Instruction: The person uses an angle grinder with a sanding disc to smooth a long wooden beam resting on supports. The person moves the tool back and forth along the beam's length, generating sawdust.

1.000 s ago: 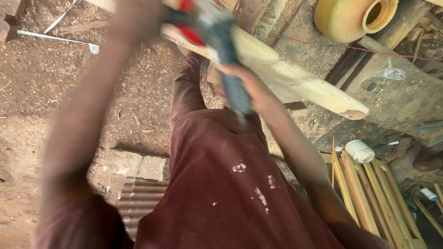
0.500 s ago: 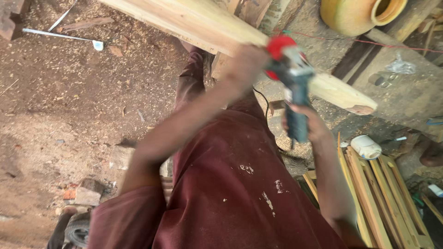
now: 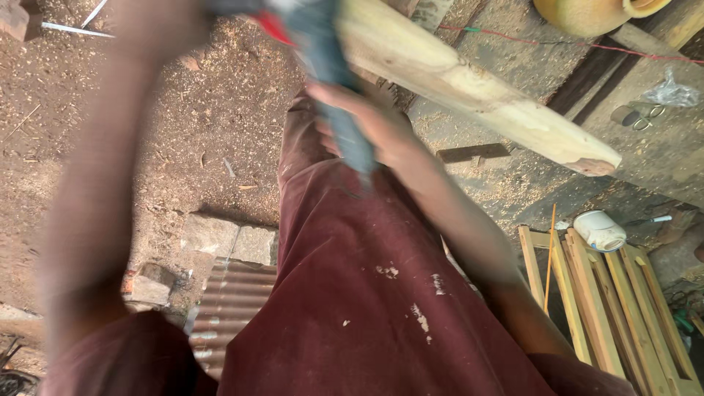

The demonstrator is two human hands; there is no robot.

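Note:
A blue-green angle grinder (image 3: pixel 323 51) with a red part near its head is blurred with motion at the top centre. My right hand (image 3: pixel 370 125) is closed around its rear handle, above my dark red clothing. My left arm runs up the left side, and my left hand (image 3: pixel 172 22), heavily blurred, meets the tool's head at the top edge. The tool lies against a long pale wooden plank (image 3: pixel 477 92) that slants from the top centre down to the right and ends in a rough reddish tip.
Sawdust covers the dirt ground. Flat stones (image 3: pixel 220 238) and a corrugated sheet (image 3: pixel 231 301) lie by my left leg. Stacked wooden frames (image 3: pixel 609 293) and a white container (image 3: pixel 600 229) are at lower right. A yellow clay pot (image 3: pixel 587 11) is at top right, with a red cord (image 3: pixel 557 42) below it.
The grinder has swept from the plank's right part back to the upper left along the plank, both hands moving with it. The view has shifted slightly.

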